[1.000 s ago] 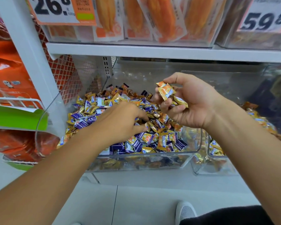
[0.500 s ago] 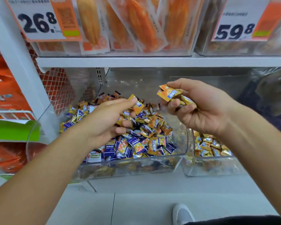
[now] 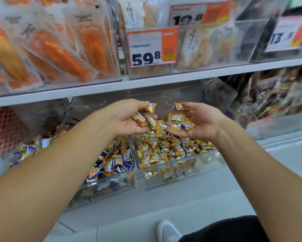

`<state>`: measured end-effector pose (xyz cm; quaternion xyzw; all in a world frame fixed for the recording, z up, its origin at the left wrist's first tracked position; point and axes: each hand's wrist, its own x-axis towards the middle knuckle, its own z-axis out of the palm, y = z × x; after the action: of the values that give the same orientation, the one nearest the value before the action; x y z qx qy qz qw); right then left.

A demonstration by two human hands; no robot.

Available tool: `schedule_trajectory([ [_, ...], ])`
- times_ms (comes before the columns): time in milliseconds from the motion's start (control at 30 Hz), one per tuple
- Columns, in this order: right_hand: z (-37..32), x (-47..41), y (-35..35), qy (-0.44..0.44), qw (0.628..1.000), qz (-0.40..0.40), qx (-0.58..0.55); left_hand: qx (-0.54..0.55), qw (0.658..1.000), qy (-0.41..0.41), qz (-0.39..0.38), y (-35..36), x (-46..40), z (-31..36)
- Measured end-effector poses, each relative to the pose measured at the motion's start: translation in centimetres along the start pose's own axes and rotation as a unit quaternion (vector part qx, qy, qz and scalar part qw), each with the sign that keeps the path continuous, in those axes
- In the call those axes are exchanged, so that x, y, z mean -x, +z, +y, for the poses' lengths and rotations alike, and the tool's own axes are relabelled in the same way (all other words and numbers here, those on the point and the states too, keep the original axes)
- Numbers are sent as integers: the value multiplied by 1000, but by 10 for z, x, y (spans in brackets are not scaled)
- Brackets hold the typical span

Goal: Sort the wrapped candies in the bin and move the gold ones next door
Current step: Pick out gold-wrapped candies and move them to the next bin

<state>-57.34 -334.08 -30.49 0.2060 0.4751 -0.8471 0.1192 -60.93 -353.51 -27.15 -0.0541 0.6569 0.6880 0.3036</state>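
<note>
Both grips loose, palms up, cupping gold candies (image 3: 175,117) above the right bin (image 3: 181,169). Left hand (image 3: 129,119): fingers half-curled round a few wrappers, one pinched at the fingertips. Right hand (image 3: 199,123): fingers relaxed, several candies lying on the palm, one at the fingertips. Some pieces appear to be spilling between the two hands into the gold pile below. Left bin (image 3: 111,182) holds mixed purple and gold candies. Shelf (image 3: 146,82) overhead, price tag (image 3: 151,48) on it. Judgement: release step. Tilt palms inward and low over the right bin, keep both hands inside its walls, so nothing bounces into the mixed bin.
</note>
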Motion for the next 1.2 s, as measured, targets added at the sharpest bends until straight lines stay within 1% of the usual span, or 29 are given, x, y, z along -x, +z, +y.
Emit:
schedule_trajectory([
  [133,-5,-1,-14,-7,1000,6,-4,-49,998,-3,39,14,-18,-4],
  [267,-7,1,-22,-12,1000,3,4,-135,988,39,62,17,-29,-10],
  [333,-8,3,-25,-14,1000,-1,11,-182,977,77,78,19,-30,-13],
  [367,-7,4,-26,-14,1000,-3,14,-223,964,112,88,19,-28,-14],
  [400,-7,3,-26,-15,1000,-3,17,-280,943,155,96,19,-25,-15],
  [467,-7,2,-26,-15,1000,-4,22,-401,876,244,111,14,-14,-16],
  [500,-7,1,-26,-13,1000,-7,27,-443,842,286,114,10,-8,-16],
  [533,-7,0,-26,-11,999,-9,32,-465,817,322,116,4,-2,-17],
  [567,-7,-1,-25,-11,999,-8,40,-471,802,348,117,-3,6,-18],
  [633,-6,-3,-22,-4,998,-6,59,-473,788,376,119,-16,19,-23],
  [700,-4,-5,-17,5,996,-17,87,-488,776,379,125,-29,28,-32],
  [733,-3,-5,-13,4,993,-16,116,-498,771,376,126,-34,31,-36],
  [767,-1,-4,-9,-3,986,2,164,-509,766,372,126,-38,34,-40],
  [800,1,-3,-4,-22,970,39,238,-514,763,370,126,-42,36,-43],
  [833,4,-1,-1,-63,935,83,339,-518,762,368,125,-48,37,-45],
  [867,6,2,3,-120,875,119,453,-521,759,368,128,-55,38,-47],
  [900,8,5,9,-186,797,135,559,-525,757,362,138,-65,40,-49],
  [933,11,11,19,-254,720,128,633,-528,758,350,154,-78,41,-53],
  [967,15,21,35,-321,675,106,656,-527,763,332,173,-93,42,-59],
  [1033,29,42,72,-438,656,33,614,-516,779,291,203,-124,42,-75],
  [1067,38,51,93,-469,638,-12,610,-518,783,277,207,-136,42,-82],
  [1100,49,56,111,-467,610,-57,638,-527,779,276,199,-144,41,-86],
  [1133,60,56,125,-435,567,-93,693,-538,773,284,180,-149,40,-89],
  [1167,72,52,137,-378,517,-116,759,-548,767,294,156,-151,39,-89],
  [1200,83,44,145,-315,467,-123,817,-560,761,299,133,-151,39,-88],
])
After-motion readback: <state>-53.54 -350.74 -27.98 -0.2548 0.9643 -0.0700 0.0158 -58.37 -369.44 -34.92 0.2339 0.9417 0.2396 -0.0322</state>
